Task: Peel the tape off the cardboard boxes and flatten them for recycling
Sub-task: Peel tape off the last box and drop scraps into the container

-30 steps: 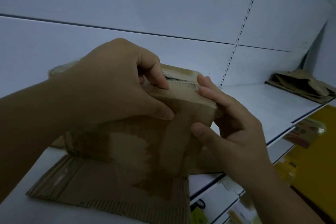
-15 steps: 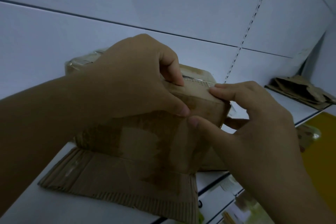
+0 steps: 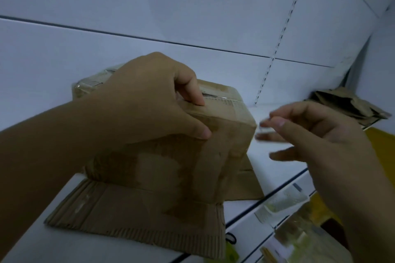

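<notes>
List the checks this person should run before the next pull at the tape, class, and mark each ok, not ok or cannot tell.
1. Box steadied: the left hand grips the top of the cardboard box. Ok.
2. Right hand on the box: it hovers apart, to the box's right. Not ok.
3. Peeled tape held in the right hand's fingertips: blurred. Cannot tell.
4. Top seam free of tape: a tape strip lies along it. Not ok.
5. Box supported: it rests on the shelf, front flap folded out flat. Ok.
</notes>
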The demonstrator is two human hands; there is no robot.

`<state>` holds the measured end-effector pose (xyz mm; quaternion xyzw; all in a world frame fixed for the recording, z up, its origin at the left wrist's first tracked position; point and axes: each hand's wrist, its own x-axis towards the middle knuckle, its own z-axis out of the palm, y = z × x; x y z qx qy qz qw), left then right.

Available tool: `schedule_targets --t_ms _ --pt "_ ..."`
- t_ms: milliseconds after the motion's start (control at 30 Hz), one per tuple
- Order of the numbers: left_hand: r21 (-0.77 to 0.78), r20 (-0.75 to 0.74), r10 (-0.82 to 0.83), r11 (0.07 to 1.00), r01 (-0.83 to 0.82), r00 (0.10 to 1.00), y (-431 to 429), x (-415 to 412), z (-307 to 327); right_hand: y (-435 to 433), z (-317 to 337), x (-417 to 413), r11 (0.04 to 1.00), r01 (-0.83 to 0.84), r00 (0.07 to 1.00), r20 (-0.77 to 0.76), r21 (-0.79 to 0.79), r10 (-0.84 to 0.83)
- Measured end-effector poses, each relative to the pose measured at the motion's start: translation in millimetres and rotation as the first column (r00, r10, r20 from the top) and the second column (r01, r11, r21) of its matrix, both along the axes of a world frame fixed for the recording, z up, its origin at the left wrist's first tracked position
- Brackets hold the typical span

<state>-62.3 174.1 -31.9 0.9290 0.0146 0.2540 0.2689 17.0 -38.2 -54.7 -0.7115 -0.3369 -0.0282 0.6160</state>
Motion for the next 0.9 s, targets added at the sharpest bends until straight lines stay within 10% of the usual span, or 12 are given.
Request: schedule_targets --t_ms 900 --pt "-0.027 -0.045 0.017 0.999 -0.018 0.999 -13 -8 10 -3 2 -8 0.940 -0.332 0.700 -0.647 0.080 0.302"
